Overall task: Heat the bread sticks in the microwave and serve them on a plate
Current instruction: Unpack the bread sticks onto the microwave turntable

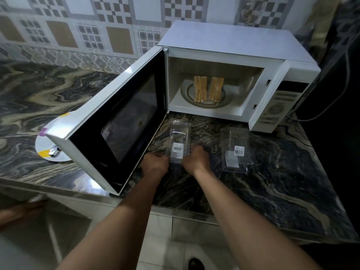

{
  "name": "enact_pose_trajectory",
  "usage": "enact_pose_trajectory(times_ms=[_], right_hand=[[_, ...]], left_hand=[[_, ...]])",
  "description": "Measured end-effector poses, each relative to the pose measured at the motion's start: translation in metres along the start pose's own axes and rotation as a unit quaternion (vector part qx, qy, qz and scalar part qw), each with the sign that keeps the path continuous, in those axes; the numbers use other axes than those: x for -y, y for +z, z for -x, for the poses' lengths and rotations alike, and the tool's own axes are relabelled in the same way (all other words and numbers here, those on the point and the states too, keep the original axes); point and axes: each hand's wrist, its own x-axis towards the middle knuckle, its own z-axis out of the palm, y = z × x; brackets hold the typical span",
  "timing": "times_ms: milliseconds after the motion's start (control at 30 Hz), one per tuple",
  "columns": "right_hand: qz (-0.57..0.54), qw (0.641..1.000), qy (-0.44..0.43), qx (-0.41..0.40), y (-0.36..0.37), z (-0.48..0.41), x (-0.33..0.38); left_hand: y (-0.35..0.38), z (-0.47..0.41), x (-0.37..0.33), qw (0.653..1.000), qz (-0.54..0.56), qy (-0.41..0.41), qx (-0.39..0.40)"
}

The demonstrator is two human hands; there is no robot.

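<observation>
Bread sticks (208, 88) lie in two small bunches, side by side, on the round glass tray (224, 103) inside the white microwave (233, 43). The microwave door (120, 121) is swung wide open to the left, and its dark window faces the person. The microwave sits at the back of a dark, swirly stone counter (282, 172), against a tiled wall (78, 26). In front of the microwave, a clear plastic pack (179, 141) with a white barcode sticker lies on the counter. The left hand (155, 164) grips its near left corner, and the right hand (195, 159) grips its near right corner, so both hands are closed on this pack. The pack looks empty, but it is hard to be sure through the shiny plastic. A second clear plastic pack (234, 149), also with a white sticker, lies flat on the counter just to the right, apart from the hands. On the left, a shiny round plate (48, 145) with yellow and purple marks on its rim sits on the counter, partly hidden behind the open door.
</observation>
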Motion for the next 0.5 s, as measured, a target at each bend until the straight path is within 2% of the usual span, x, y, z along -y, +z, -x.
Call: enact_pose_trajectory(times_ms=[167,500], right_hand=[[-0.006,1.000,0.023,0.008,-0.001,0.001,-0.002],[-0.022,0.999,0.037,0.015,-0.004,0.006,-0.002]], left_hand=[[-0.002,0.007,-0.006,1.000,-0.027,-0.004,-0.002],[-0.017,0.050,-0.034,0.997,-0.064,0.042,-0.016]])
